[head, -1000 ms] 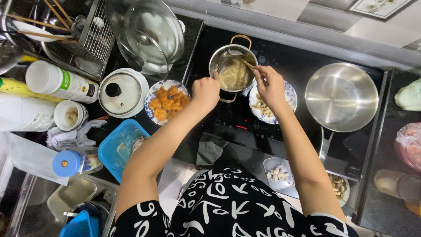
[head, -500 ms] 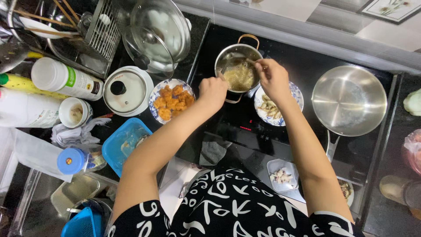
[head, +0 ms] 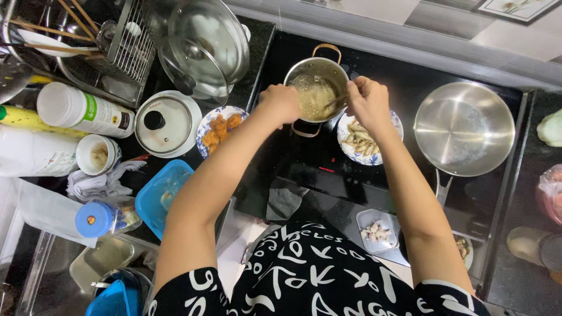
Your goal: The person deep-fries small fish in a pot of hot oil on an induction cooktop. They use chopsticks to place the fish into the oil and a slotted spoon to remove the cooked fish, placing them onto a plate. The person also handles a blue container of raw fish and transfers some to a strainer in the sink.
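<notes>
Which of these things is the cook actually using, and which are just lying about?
In use:
- small pot of bubbling oil
- left hand at the pot's rim
- right hand holding a utensil in the pot
- plate of raw pieces
- plate of fried pieces

Lying about:
- empty pan
- glass lid
- white bottle
- blue tub
- dish rack

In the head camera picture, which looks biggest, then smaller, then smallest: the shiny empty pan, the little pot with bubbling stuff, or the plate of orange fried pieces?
1. Empty steel pan, clearly biggest.
2. Small pot.
3. Plate of fried pieces, close to the pot in size, so that order is unsure.
</notes>
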